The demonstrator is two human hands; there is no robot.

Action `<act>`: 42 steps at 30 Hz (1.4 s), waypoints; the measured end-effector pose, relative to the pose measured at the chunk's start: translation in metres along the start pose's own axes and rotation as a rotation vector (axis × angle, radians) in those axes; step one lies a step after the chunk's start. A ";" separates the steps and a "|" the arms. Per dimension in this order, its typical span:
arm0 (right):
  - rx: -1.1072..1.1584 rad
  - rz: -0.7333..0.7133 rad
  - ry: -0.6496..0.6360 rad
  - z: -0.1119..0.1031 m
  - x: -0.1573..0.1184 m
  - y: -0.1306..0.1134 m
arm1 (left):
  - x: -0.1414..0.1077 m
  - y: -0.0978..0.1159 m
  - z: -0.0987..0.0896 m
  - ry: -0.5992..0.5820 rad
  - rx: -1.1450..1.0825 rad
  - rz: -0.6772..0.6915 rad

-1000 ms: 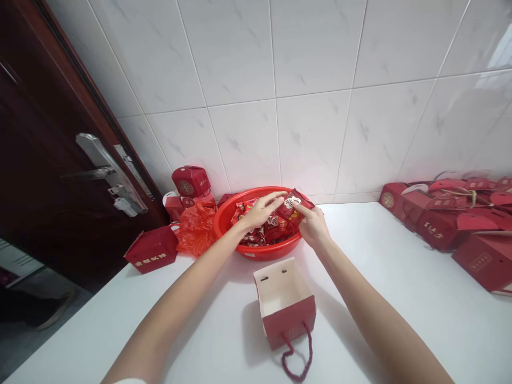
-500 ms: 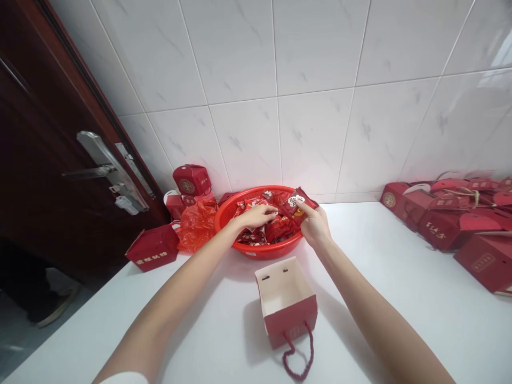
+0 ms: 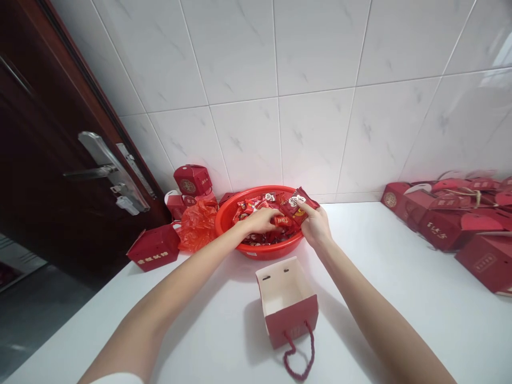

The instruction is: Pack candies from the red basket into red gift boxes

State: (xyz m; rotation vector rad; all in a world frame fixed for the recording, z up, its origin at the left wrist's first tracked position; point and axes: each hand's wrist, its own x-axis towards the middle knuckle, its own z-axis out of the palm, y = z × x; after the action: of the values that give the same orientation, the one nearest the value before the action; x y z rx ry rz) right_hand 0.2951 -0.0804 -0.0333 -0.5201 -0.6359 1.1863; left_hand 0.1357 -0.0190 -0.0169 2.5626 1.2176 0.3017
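A red plastic basket [image 3: 272, 252] full of wrapped candies [image 3: 252, 205] stands on the white table. Over the middle of it, my left hand [image 3: 262, 220] pinches a small red wrapped candy [image 3: 282, 221] between thumb and fingers. At the basket's right rim, my right hand [image 3: 317, 225] grips dark red candy packets [image 3: 296, 205] with white and yellow print; how many cannot be made out. In front of the basket sits an open red gift box [image 3: 291, 322], its white inside bare and its rope handle [image 3: 298, 368] hanging toward me.
Left of the basket lie a crumpled red plastic bag [image 3: 197, 226] and red boxes [image 3: 154, 248]. Several more red boxes [image 3: 436, 229] are grouped at the right. A tiled wall [image 3: 316, 138] rises behind the table, and a dark door [image 3: 48, 133] stands at the left.
My left hand has shifted slightly right inside the basket and now has a red candy at its fingertips. My right hand stays put with its packets. A person's foot at lower left has gone.
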 end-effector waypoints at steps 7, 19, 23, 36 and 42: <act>0.003 -0.010 0.019 0.001 0.000 0.001 | 0.004 -0.017 -0.008 0.389 0.010 -0.288; 0.003 -0.010 0.014 0.002 -0.001 0.000 | 0.002 -0.006 -0.007 0.474 -0.060 -0.027; -0.016 -0.009 0.011 0.001 0.000 0.001 | 0.000 0.006 -0.005 0.462 -0.320 0.112; -0.113 0.003 -0.072 0.001 -0.002 -0.001 | 0.003 0.014 0.000 0.455 -0.621 0.208; -0.082 -0.046 0.014 0.000 -0.001 0.001 | 0.006 -0.008 0.005 0.153 -0.462 -0.046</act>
State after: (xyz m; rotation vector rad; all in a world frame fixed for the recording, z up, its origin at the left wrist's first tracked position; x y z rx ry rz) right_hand 0.2937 -0.0813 -0.0341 -0.5793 -0.6833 1.1164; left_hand 0.1350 -0.0103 -0.0235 2.1415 1.1000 0.6916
